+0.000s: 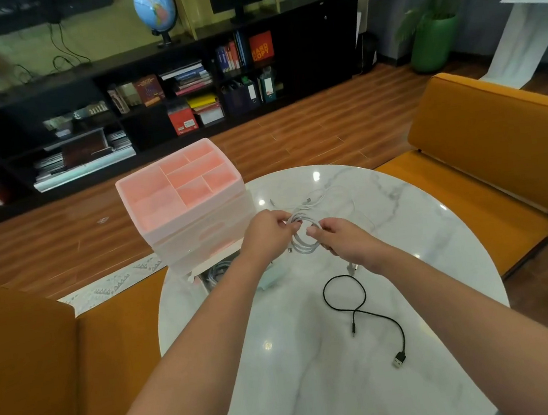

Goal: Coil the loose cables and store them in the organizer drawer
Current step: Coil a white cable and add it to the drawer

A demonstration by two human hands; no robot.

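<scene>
Both hands pinch the white cable (304, 238), coiled between them above the surface (406, 225): left hand (267, 232) at its left side, right hand (342, 238) at its right. The organizer (181, 198) stands just beside the left hand.

Soft indoor light, ceiling glare on the marble table (404, 212) (edges bowed, shelves blurred).

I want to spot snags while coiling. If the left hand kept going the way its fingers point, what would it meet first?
Probably the right hand: the left hand points right across the white cable coil that both pinch, though depth is unclear.
</scene>
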